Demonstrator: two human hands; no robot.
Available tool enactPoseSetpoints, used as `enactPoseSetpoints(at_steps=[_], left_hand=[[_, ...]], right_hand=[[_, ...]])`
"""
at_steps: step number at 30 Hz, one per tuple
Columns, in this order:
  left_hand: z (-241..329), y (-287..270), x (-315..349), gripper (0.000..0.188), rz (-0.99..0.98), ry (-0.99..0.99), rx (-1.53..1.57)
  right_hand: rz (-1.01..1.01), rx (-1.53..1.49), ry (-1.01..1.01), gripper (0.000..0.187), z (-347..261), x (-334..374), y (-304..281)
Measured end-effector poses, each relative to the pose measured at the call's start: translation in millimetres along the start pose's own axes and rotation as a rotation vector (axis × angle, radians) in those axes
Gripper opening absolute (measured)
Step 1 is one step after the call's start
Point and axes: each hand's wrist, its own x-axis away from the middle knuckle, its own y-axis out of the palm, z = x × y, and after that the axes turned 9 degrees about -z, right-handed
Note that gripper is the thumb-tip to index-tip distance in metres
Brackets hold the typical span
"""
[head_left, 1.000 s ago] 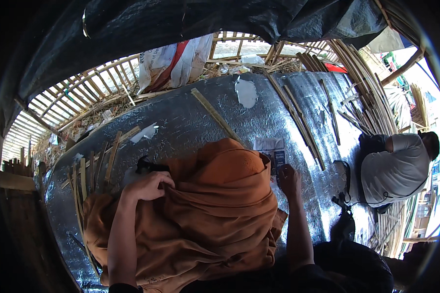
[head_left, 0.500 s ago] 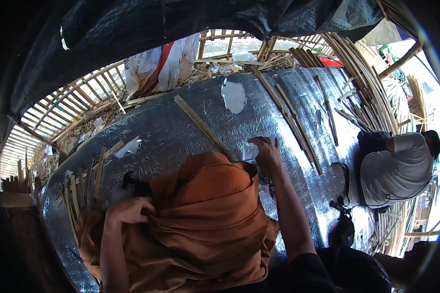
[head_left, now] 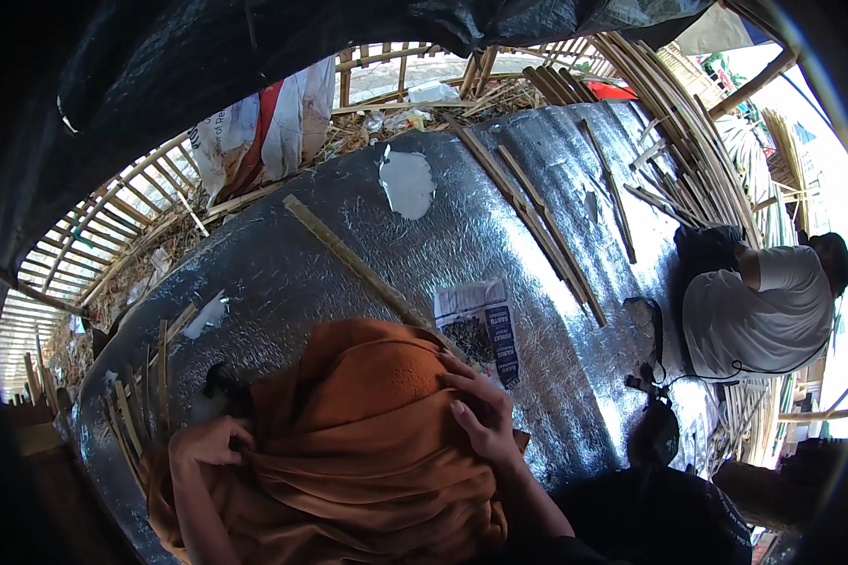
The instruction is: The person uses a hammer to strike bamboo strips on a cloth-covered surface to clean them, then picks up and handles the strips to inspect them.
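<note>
Along the left edge of the silver foil mat (head_left: 367, 235), short bamboo strips (head_left: 132, 414) are lying beside a lattice fence (head_left: 94, 235). The left hand (head_left: 212, 441) is curling its fingers shut into the left side of the orange cloth (head_left: 349, 452), pinching a fold. The cloth is bunching in a mound at the mat's near edge. The right hand (head_left: 481, 414) is pressing on the cloth's right flank with fingers spread, touching it. Just beyond it a printed paper packet (head_left: 481, 330) is lying flat, and a long bamboo slat (head_left: 349, 259) is running diagonally behind the cloth. Bare foil is lying open between slat and farther bamboo poles (head_left: 537, 217). At the right edge a seated person (head_left: 763, 301) is working. Half a second ago the right hand was reaching out over the foil; now it is back on the cloth.
</note>
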Motion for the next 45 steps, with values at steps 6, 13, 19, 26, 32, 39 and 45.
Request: enactPoseSetpoints(at_steps=[6,13,19,26,32,39,45], left_hand=[[-1.5,4.0,-4.1,0.038,0.011,-0.03,-0.055],[-14.4,10.7,-6.0,0.04,0.042,-0.023,-0.015],[-9.0,7.6,-11.2,0.042,0.031,-0.053,-0.031],[-10.8,10.4,-11.6,0.046,0.063,-0.026,-0.057],[-11.8,9.6,-16.3,0.047,0.022,-0.056,-0.03],[-7.8,11.2,-14.2,0.048,0.08,-0.051,-0.074],[4.8,6.8,-17.1,0.049,0.064,-0.06,-0.072]], right_hand=[[0.503,-0.38,0.279,0.019,85.5,-24.7,-27.9],[0.231,0.729,0.13,0.017,119.5,-64.4,-74.9],[0.059,0.83,0.295,0.02,118.4,-79.5,-83.7],[0.032,0.796,0.222,0.017,111.5,-85.3,-74.6],[-0.039,0.841,0.241,0.015,111.5,-93.8,-71.4],[-0.017,0.797,0.212,0.012,119.6,-97.3,-73.9],[0.135,0.609,0.28,0.014,118.7,-97.1,-85.5]])
